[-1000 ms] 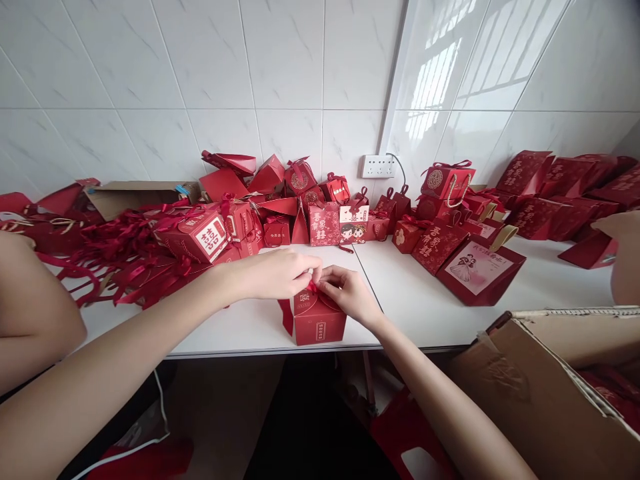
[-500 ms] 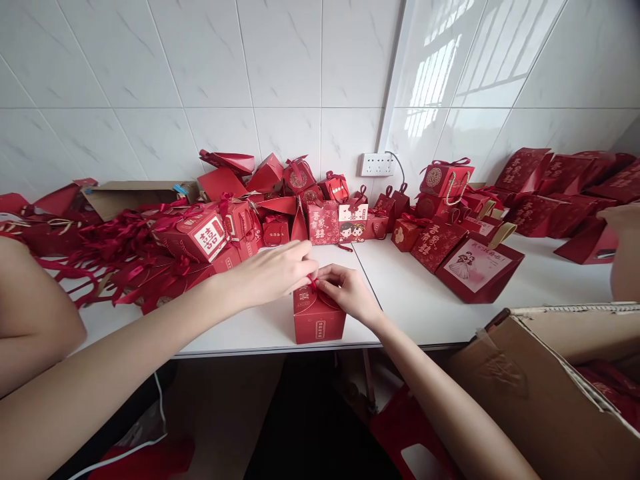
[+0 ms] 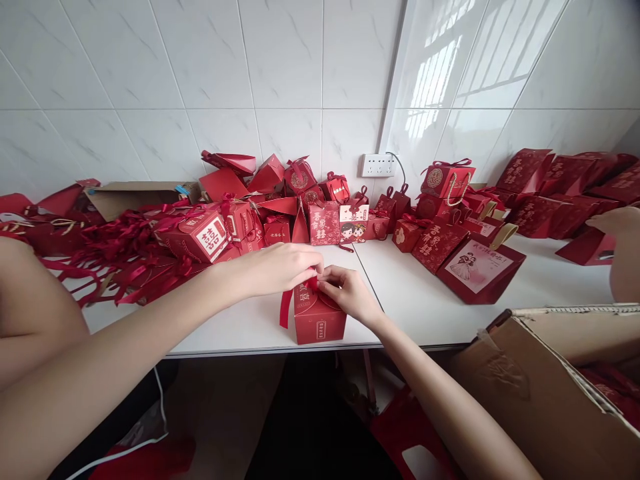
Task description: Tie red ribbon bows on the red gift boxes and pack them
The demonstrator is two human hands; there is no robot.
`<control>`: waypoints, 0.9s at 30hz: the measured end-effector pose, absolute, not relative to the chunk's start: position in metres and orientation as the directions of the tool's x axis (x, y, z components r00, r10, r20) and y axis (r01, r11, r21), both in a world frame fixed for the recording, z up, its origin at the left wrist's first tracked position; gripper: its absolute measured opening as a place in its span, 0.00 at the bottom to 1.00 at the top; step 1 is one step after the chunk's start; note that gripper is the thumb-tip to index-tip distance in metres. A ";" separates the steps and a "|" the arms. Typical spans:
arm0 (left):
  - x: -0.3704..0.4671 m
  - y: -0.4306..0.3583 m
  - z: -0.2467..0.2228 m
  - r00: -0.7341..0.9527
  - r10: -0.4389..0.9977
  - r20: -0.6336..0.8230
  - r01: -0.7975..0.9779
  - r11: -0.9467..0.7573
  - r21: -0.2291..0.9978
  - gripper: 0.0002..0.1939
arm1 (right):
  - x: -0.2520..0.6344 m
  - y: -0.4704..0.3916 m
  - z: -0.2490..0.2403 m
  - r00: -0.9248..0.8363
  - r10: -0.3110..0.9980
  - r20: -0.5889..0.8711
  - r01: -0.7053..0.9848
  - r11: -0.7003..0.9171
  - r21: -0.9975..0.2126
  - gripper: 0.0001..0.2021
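Observation:
A small red gift box [image 3: 321,321] with gold lettering stands upright at the table's front edge. Over its top, my left hand [image 3: 290,267] and my right hand [image 3: 345,288] meet with pinched fingers. Between them is a red ribbon [image 3: 285,308], one tail of which hangs down past the box's left side. The fingertips of both hands close on the ribbon at the top of the box. My fingers partly cover the knot or loop, so its form is hidden.
Ribbon-tied red boxes [image 3: 200,233] are heaped on the left, beside loose dark red ribbons [image 3: 115,243]. More boxes [image 3: 483,267] stand on the right. An open cardboard carton [image 3: 530,373] is at front right. Other people's arms [image 3: 35,313] reach in from both sides.
My left hand has moved slightly right, closer to my right hand. A ribbon tail now hangs at the box's left side. The box stays in place.

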State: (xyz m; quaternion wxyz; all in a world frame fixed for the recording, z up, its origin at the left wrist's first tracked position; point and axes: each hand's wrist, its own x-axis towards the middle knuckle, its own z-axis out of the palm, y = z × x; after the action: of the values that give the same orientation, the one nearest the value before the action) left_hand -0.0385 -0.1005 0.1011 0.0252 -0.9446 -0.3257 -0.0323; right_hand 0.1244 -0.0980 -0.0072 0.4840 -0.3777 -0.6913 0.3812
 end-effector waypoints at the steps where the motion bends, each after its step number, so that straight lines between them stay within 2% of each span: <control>1: -0.037 -0.099 0.102 0.785 0.615 0.076 0.617 -0.787 -0.005 0.11 | 0.124 -0.098 -0.007 -0.249 0.889 0.384 0.145 0.426 -0.893 0.04; 5: -0.031 -0.089 0.102 0.781 0.616 0.105 0.611 -0.788 0.079 0.10 | 0.124 -0.099 -0.008 -0.239 0.902 0.359 0.116 0.394 -0.912 0.05; 10: -0.029 -0.075 0.093 0.737 0.664 0.127 0.638 -0.745 0.195 0.10 | 0.126 -0.101 -0.008 -0.237 0.921 0.309 0.078 0.335 -0.939 0.12; 17: -0.036 -0.065 0.070 0.626 0.760 0.176 0.656 -0.635 0.409 0.09 | 0.125 -0.103 -0.003 -0.213 0.952 0.221 0.086 0.244 -0.966 0.12; 21: -0.039 -0.064 0.063 0.582 0.775 0.248 0.620 -0.619 0.482 0.10 | 0.125 -0.103 -0.003 -0.227 0.944 0.238 0.084 0.262 -0.961 0.08; 27: -0.041 -0.062 0.060 0.571 0.778 0.264 0.617 -0.618 0.487 0.10 | 0.126 -0.100 -0.008 -0.274 0.881 0.385 0.156 0.436 -0.886 0.07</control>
State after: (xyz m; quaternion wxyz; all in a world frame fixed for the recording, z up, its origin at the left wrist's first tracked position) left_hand -0.0412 -0.0625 0.0600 -0.1734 -0.8691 -0.4011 -0.2319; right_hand 0.1263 -0.1001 -0.0085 0.4758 -0.3697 -0.7011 0.3813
